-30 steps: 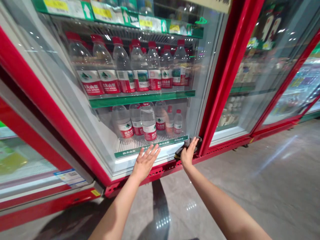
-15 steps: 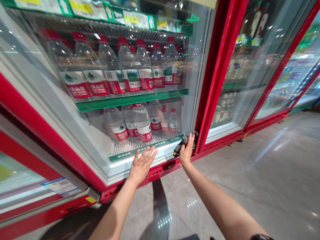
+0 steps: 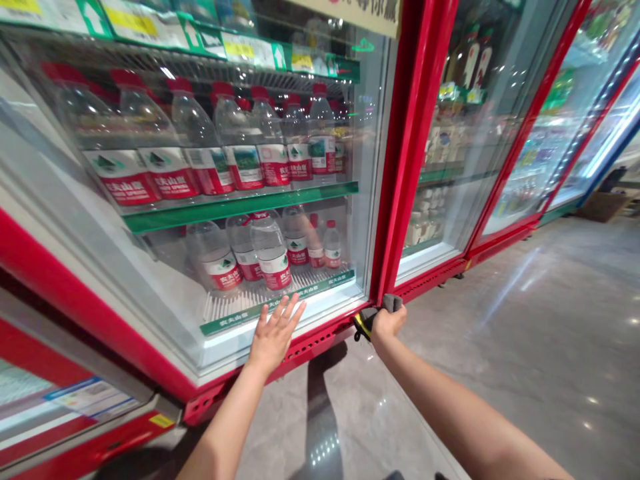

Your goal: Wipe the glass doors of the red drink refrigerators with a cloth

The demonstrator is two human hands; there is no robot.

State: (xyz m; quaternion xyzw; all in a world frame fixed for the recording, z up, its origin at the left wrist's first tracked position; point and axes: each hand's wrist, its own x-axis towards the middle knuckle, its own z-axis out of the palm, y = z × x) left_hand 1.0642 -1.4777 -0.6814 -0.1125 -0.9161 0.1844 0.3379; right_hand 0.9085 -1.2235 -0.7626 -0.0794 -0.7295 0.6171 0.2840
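My left hand (image 3: 275, 337) is spread at the bottom of a glass cooler door, in front of its red lower frame (image 3: 313, 341). The fingers are apart, with nothing in them; whether the palm touches the door I cannot tell. By the door's lower right corner, my right hand (image 3: 389, 327) is closed around a crumpled grey cloth (image 3: 393, 303) with a black and yellow edge. The fingers hide part of the cloth. Behind the glass, water bottles with red caps and red-and-white labels (image 3: 247, 167) fill the middle shelf, and several more bottles (image 3: 271, 253) stand on the bottom shelf.
A red upright post (image 3: 407, 133) separates this cooler from another glass-doored one (image 3: 440, 187) on the right. Another red-framed unit (image 3: 85, 453) is at the lower left. Shiny grey floor (image 3: 525, 347) lies below. A brown box (image 3: 603, 203) sits far right.
My right hand has moved down to the door's lower corner and closed around the cloth, which lay flat against the frame under its fingers. My left hand stays spread. The view has turned slightly right.
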